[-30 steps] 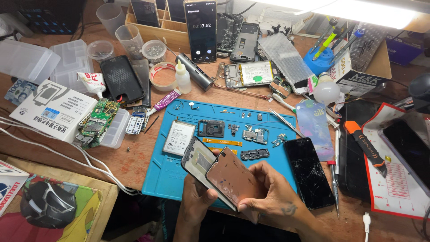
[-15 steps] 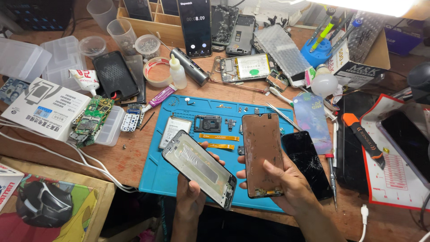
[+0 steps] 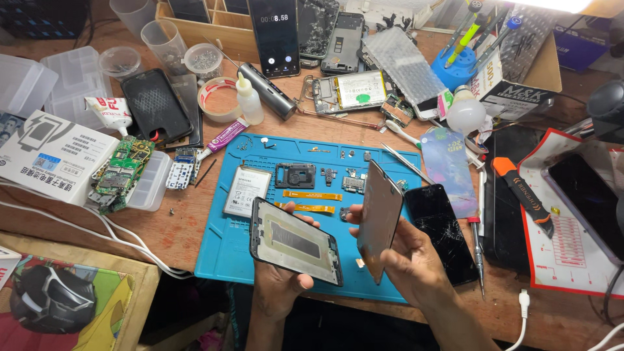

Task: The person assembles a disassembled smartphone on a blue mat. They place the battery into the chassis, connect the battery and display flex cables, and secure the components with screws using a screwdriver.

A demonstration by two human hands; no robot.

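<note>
The left hand [image 3: 281, 286] gripped the frame [image 3: 296, 241] flat, inside up, while the right hand [image 3: 409, 260] clasped the back cover [image 3: 379, 220] on edge, apart over the near mat [image 3: 221, 250].

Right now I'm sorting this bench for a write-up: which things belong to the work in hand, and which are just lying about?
In hand:
left hand holds the phone frame
right hand holds the back panel

Lying about:
blue mat
battery
cracked phone
tape roll
orange-handled knife
</note>
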